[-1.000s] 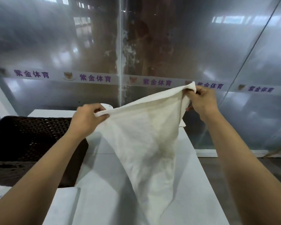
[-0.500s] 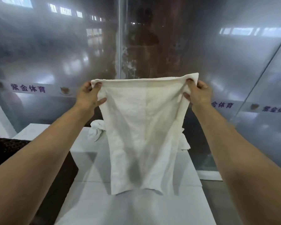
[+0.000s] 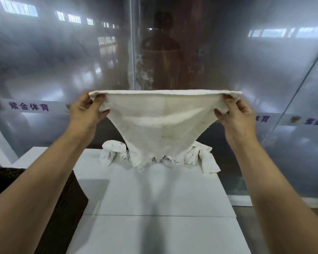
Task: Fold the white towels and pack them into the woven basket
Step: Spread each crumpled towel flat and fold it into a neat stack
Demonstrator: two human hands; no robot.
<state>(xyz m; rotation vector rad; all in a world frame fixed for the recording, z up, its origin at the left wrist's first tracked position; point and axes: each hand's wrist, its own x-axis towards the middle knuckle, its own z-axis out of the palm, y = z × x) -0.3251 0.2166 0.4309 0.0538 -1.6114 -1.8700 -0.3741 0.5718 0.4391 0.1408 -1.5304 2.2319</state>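
**Towel stretched between both hands, ready for its first fold**

Towel hangs in the air between the hands, its top edge pulled taut and level; the left hand pinches one upper corner, thumb and fingers curled on the cloth, and the right hand pinches the other in the same way; below the hands the cloth narrows to a point that reaches down in front of the pile of crumpled towels at the far end of the table; whether it touches the pile cannot be told.

To do the step well, I judge that both corners should be kept level and the tension even, so the cloth hangs flat and not in a funnel; the sides are drawn inward, so a light shake or a lowering onto the bare table nearer than the pile would let it spread; corners should then be brought together squarely; dragging the tip through the pile risks snagging another towel.

The basket sits below and beside the left forearm, dark, only partly in view; its contents are not visible.
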